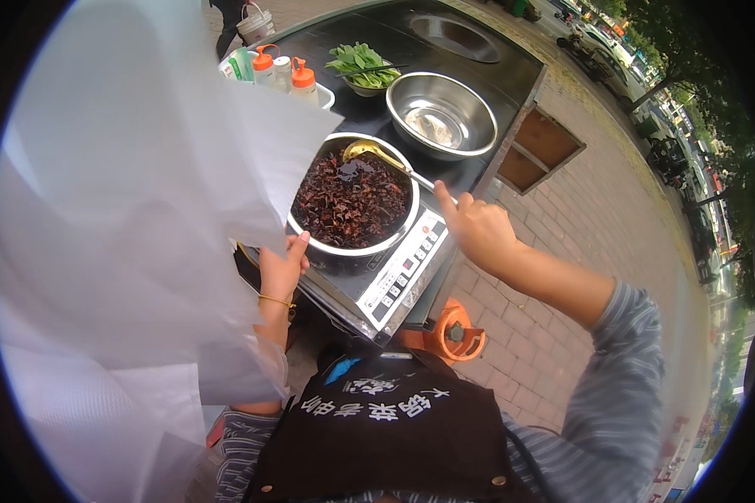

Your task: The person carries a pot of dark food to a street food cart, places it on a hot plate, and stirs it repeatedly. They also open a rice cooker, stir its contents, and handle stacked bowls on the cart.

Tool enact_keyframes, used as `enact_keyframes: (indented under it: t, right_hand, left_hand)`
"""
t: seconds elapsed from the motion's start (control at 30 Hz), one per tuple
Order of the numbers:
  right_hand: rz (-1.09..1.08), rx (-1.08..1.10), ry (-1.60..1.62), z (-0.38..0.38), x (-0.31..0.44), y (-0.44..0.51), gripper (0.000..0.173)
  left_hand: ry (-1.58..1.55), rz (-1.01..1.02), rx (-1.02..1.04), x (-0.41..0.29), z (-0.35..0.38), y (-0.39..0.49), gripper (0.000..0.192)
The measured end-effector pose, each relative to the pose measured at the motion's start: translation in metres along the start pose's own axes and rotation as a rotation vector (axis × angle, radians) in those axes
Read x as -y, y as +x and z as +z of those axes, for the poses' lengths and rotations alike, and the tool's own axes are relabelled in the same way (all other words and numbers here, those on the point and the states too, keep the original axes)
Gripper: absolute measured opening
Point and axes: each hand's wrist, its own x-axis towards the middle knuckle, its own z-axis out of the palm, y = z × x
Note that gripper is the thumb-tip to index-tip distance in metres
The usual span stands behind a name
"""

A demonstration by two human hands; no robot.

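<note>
My left hand (283, 267) grips the near left rim of a round metal bowl (366, 251), its thumb against the edge. Inside the bowl lies a dark reddish-brown chili mixture (352, 201) with a glossy pool of dark oil. Around the handle of a metal ladle (425, 182) my right hand (483, 231) is closed, with the index finger stretched along it. The ladle's golden, oil-coated head rests at the far side of the mixture. Under the bowl is an induction cooker (406, 267) with a white button panel.
A translucent white sheet (132, 220) covers much of the left side. Beyond the bowl are a steel basin (440, 113), a bowl of leafy greens (365, 66) with chopsticks and orange-capped squeeze bottles (303, 82). An orange gas cylinder (456, 333) stands below right. A person (228, 22) carries a bucket (256, 25).
</note>
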Motion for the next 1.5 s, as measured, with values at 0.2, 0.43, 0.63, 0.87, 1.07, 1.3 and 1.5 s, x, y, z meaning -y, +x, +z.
enact_keyframes:
  t: [0.2, 0.43, 0.63, 0.87, 1.07, 1.3, 1.5]
  right_hand:
    - [-0.024, 0.012, 0.215, 0.04, 0.01, 0.05, 0.032]
    - [0.126, 0.525, 0.765, 0.039, -0.019, 0.088, 0.016]
    - [0.347, 0.816, 1.099, 0.009, -0.032, 0.096, 0.021]
    - [0.134, 0.366, 0.813, -0.021, -0.026, 0.055, 0.022]
    - [-0.097, 0.142, 0.147, -0.047, -0.021, 0.02, 0.034]
    - [-0.081, 0.563, -0.208, -0.058, 0.037, 0.08, 0.055]
    - [0.244, 0.832, 0.282, -0.028, 0.048, 0.131, 0.033]
  left_hand:
    - [0.011, -0.018, 0.023, 0.0, -0.001, 0.001, 0.048]
    - [0.011, -0.029, 0.01, 0.008, -0.003, 0.006, 0.046]
    - [-0.066, 0.008, 0.046, 0.002, -0.002, 0.001, 0.046]
    - [-0.089, 0.009, 0.035, 0.002, -0.002, 0.003, 0.049]
    - [-0.072, 0.037, 0.048, 0.006, -0.003, 0.004, 0.05]
    - [-0.098, 0.019, 0.022, 0.002, 0.001, 0.002, 0.051]
    - [-0.076, 0.024, -0.027, 0.002, 0.004, -0.002, 0.05]
